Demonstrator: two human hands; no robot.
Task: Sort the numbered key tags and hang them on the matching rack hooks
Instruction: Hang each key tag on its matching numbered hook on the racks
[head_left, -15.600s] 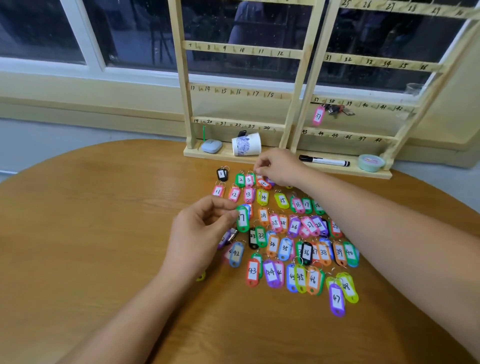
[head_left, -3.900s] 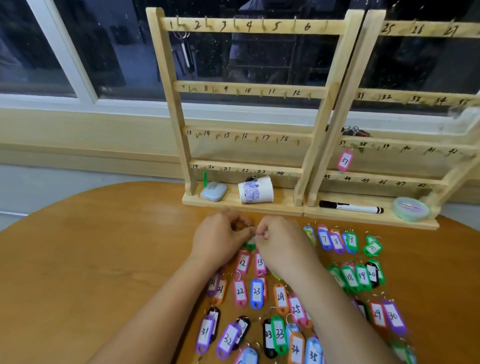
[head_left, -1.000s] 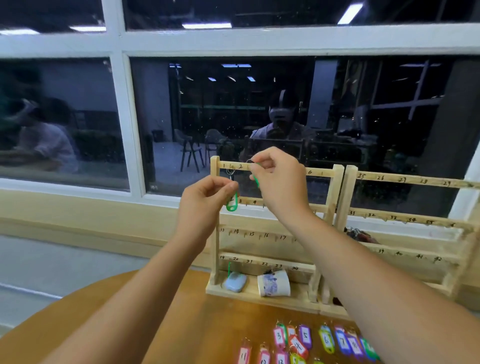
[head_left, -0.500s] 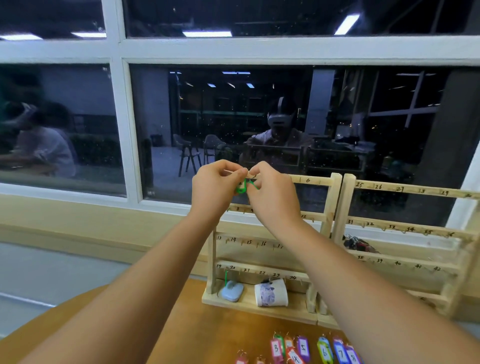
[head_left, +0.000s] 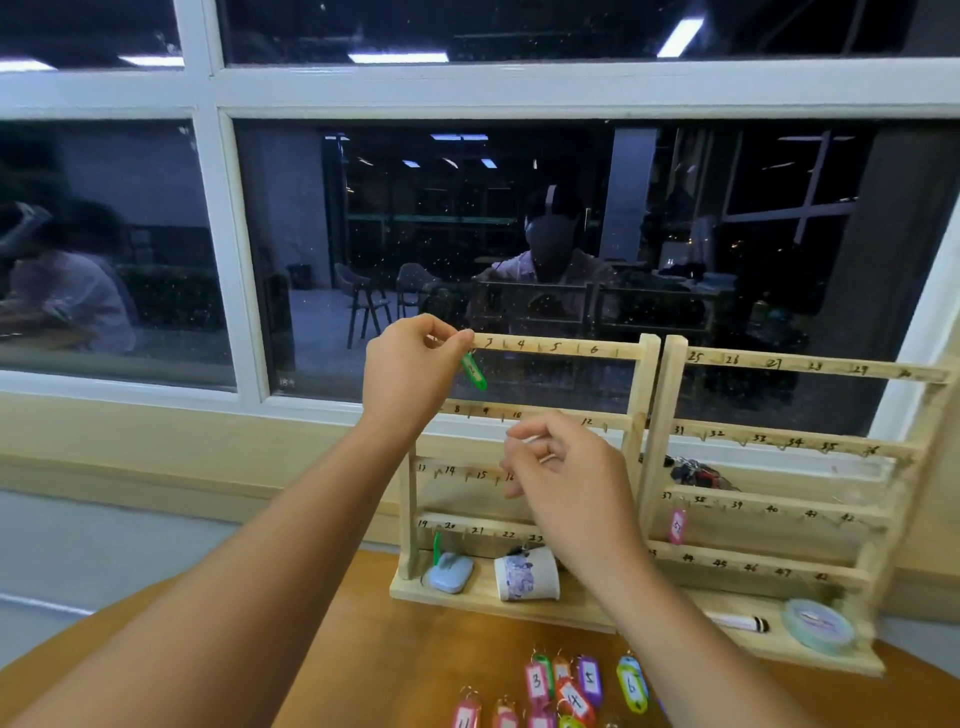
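Note:
A wooden two-panel rack (head_left: 641, 415) with numbered hooks stands at the table's back edge. My left hand (head_left: 408, 364) is raised to the left end of its top rail and pinches the ring of a green key tag (head_left: 474, 371), which dangles just left of the number 3. My right hand (head_left: 569, 480) hovers lower, in front of the second and third rails, fingers loosely curled and holding nothing. Several coloured numbered tags (head_left: 569, 693) lie on the table below. A pink tag (head_left: 677, 526) hangs on the right panel near 37.
On the rack's base shelf sit a pale blue object (head_left: 449, 571), a tipped paper cup (head_left: 527, 576), a marker (head_left: 737, 621) and a tape roll (head_left: 818, 623). A bunch of keys (head_left: 696, 473) lies behind the right panel. A window is directly behind.
My right hand has let go of the green tag and dropped down and to the right. My left hand stays at the top rail with the tag, which now hangs downward.

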